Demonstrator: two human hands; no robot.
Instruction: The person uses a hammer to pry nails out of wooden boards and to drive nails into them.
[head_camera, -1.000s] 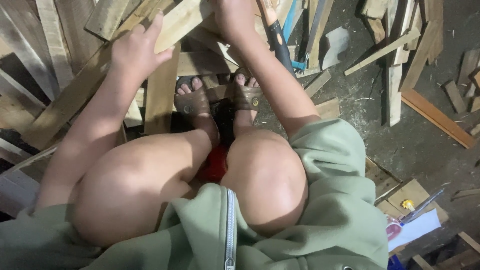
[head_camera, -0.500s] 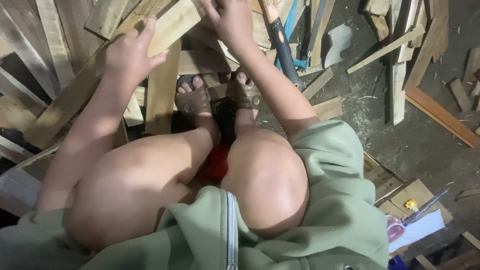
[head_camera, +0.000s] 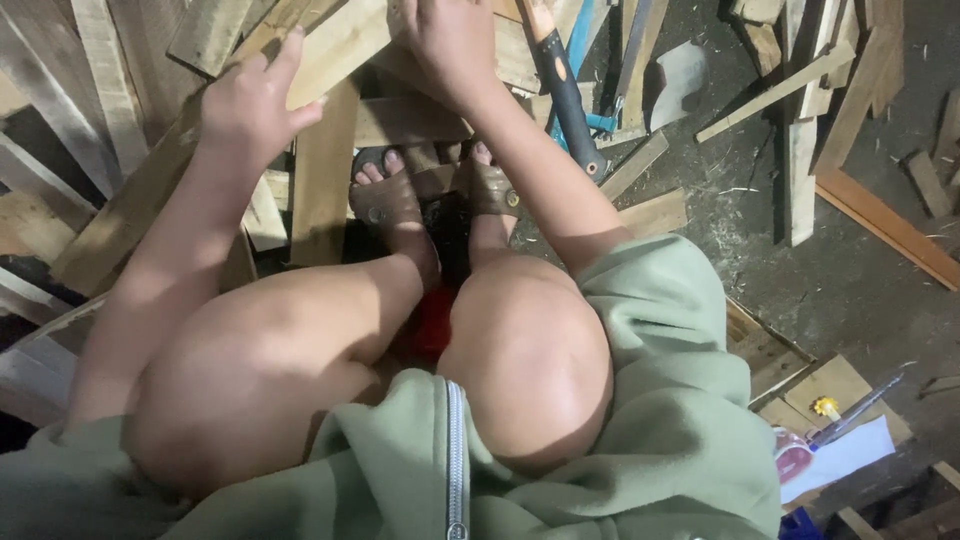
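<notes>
I sit crouched over a pile of wooden planks, knees up, feet in brown sandals (head_camera: 400, 200). My left hand (head_camera: 252, 100) rests on a long slanted plank (head_camera: 330, 45), fingers spread over its edge. My right hand (head_camera: 448, 35) presses on the boards at the top of the view, close to a hammer (head_camera: 562, 85) with a black and orange handle lying just right of it. Whether the right hand grips anything I cannot make out.
Wooden slats and offcuts (head_camera: 790, 110) lie scattered on the dark dusty floor at right. A blue metal tool (head_camera: 582, 40) lies under the hammer. Flat cardboard pieces and a white paper (head_camera: 850, 450) sit at lower right. More planks (head_camera: 60, 150) are stacked at left.
My right hand has moved slightly left and down along the boards. The left hand stays on the slanted plank.
</notes>
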